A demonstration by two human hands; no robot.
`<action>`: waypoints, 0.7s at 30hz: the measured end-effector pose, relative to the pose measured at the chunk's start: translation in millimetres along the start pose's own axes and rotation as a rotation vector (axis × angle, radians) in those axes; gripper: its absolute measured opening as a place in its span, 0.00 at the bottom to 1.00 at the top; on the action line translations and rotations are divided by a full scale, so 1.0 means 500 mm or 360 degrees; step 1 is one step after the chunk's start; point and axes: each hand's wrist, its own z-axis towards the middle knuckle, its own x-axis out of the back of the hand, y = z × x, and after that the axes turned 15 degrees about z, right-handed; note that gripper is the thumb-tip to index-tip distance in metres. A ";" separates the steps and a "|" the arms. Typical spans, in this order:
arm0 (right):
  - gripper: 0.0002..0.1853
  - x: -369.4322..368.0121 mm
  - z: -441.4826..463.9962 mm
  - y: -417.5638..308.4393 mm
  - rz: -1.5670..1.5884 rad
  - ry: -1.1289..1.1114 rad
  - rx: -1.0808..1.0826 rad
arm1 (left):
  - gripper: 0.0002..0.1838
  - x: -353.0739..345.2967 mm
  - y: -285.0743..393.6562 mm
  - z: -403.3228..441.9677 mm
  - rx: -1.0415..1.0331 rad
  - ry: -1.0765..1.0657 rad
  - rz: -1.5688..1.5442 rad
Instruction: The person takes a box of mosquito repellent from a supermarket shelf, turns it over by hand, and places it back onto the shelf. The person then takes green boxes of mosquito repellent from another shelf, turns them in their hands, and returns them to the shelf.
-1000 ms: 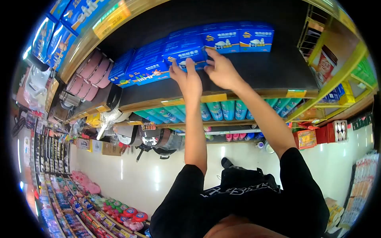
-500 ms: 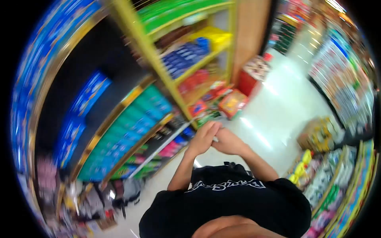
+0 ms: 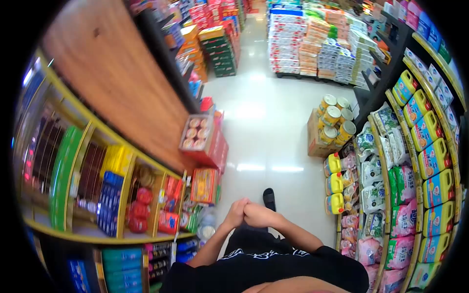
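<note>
In front of my waist, my left hand (image 3: 236, 213) and my right hand (image 3: 260, 215) are pressed together with their fingers closed. The fingers hide whatever may be between them, so I cannot make out if anything is held. Both hands are over my dark clothing and the pale floor, apart from the shelves. Nearest on the left are clear plastic-wrapped items (image 3: 207, 225) and an orange-red box (image 3: 204, 185). Below and ahead of the hands, one foot in a dark sandal (image 3: 269, 199) stands on the floor.
A yellow shelf unit (image 3: 128, 193) with packaged goods stands left, beside a red carton of cans (image 3: 196, 134). On the right are a carton of yellow tins (image 3: 318, 144) and shelves of detergent jugs (image 3: 435, 155) and bags. Tissue packs (image 3: 286, 44) are stacked ahead along the shiny floor (image 3: 264, 117).
My view has swung from the left-hand shelves to straight down the aisle. The shelf unit now lies further left, and the detergent shelves show fully on the right. My hands remain together.
</note>
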 end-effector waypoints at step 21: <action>0.19 1.038 0.213 0.399 0.0517 -0.0021 -0.0226 | 0.29 -0.216 0.289 1.194 -0.0752 -0.1110 0.1440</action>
